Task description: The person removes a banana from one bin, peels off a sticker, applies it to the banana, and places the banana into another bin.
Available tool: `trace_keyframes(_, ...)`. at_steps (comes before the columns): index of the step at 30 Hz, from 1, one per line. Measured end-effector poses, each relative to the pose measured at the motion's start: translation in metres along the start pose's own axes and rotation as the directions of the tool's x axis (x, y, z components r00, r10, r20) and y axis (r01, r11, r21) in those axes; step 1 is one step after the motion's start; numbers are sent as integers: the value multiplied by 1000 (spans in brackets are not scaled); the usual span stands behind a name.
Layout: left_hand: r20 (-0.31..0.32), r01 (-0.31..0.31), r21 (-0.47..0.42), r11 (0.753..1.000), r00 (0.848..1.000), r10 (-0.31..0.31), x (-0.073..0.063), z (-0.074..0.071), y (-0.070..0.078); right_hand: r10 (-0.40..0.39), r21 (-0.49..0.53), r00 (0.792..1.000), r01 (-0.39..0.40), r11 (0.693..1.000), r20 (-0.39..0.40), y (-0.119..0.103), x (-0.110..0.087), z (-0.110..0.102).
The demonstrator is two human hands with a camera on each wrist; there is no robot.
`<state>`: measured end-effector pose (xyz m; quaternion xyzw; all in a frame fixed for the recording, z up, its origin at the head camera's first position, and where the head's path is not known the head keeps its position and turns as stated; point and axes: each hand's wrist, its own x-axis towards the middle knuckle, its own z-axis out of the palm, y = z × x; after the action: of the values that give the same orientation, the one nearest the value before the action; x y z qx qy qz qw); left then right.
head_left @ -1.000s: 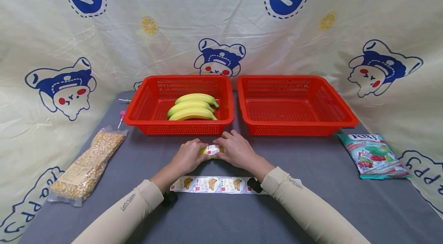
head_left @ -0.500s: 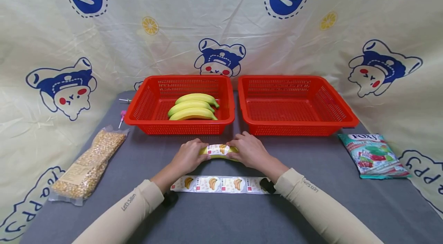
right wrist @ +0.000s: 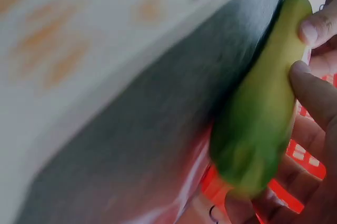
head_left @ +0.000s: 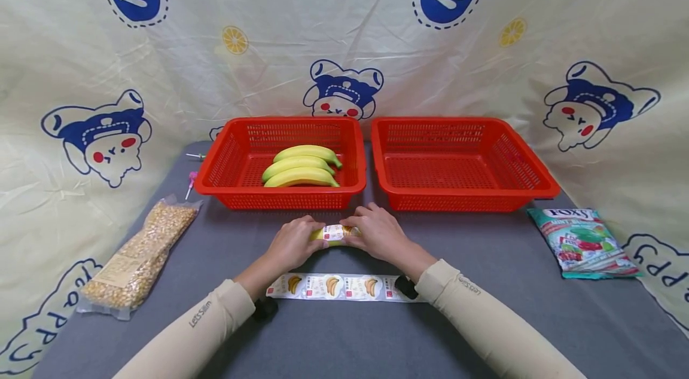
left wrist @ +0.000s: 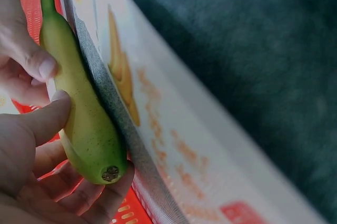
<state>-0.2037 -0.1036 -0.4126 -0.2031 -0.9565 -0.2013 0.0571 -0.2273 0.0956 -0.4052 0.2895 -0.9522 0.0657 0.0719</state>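
A yellow-green banana (left wrist: 87, 97) lies crosswise between both hands, just in front of the red baskets. A white label with a banana picture (head_left: 332, 232) is on its upper side in the head view. My left hand (head_left: 290, 241) grips the left end, thumb on the near side and fingers around the far side. My right hand (head_left: 379, 234) holds the other end the same way, its fingers covering part of the label. Nearer the body, a strip of matching banana labels (head_left: 344, 287) lies flat, its right end partly behind the right wrist's camera.
Several bananas (head_left: 301, 176) lie in the left red basket (head_left: 280, 198). Beside it stands a second red basket (head_left: 457, 202). A bag of corn kernels (head_left: 137, 259) is on the left, with a small pink-topped item (head_left: 191, 179) behind it. A Foxs candy bag (head_left: 584, 243) lies far right.
My right hand slid right along the banana, baring more of the label, then came partway back left over its right part. The left hand kept its grip in place.
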Motion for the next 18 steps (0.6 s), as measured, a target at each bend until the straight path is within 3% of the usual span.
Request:
trace_keyframes(6,-3,-3,-15,1000,1000,3,-1,-1,1,35,28,999,-36,999,37,14,-13,-6)
trace_keyframes(11,0,-8,-6,1000,1000,8,-1,0,0,44,66,999,-46,997,32,7,-10,-5)
trace_keyframes(18,0,-5,12,1000,1000,5,0,2,0,-34,30,999,34,999,-18,-6,3,1)
